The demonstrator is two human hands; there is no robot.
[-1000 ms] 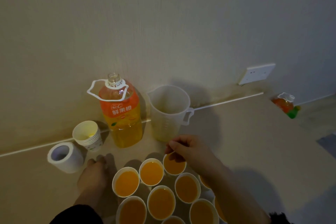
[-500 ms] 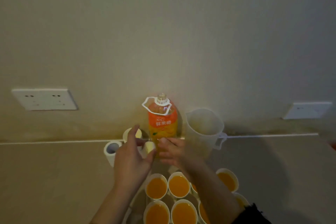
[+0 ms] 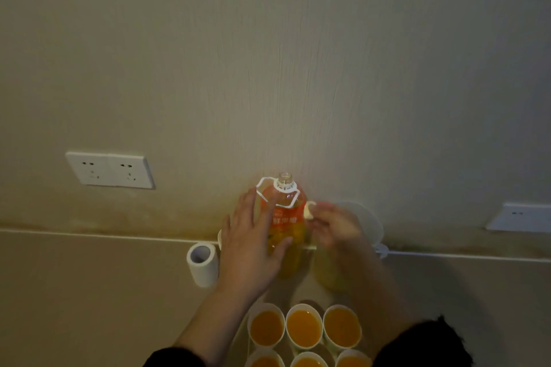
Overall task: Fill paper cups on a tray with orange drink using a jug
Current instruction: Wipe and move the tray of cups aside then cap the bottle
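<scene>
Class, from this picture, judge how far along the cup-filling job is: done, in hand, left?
Done: the six cups in view hold orange drink. In hand: the left hand, fingers straight, is at the uncapped bottle; the right hand pinches a small white piece, perhaps its cap. Left: cannot tell; the cups run off frame.

Dim beige wall point(image 3: 268, 53), white socket point(image 3: 108, 170)

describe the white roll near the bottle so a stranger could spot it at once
Find the double wall socket on the left, then drop down and right to the surface below. The white roll sits there, just left of the left hand by the orange drink bottle. Unlike the filled paper cups, it is a plain white cylinder with a dark hollow core.
</scene>
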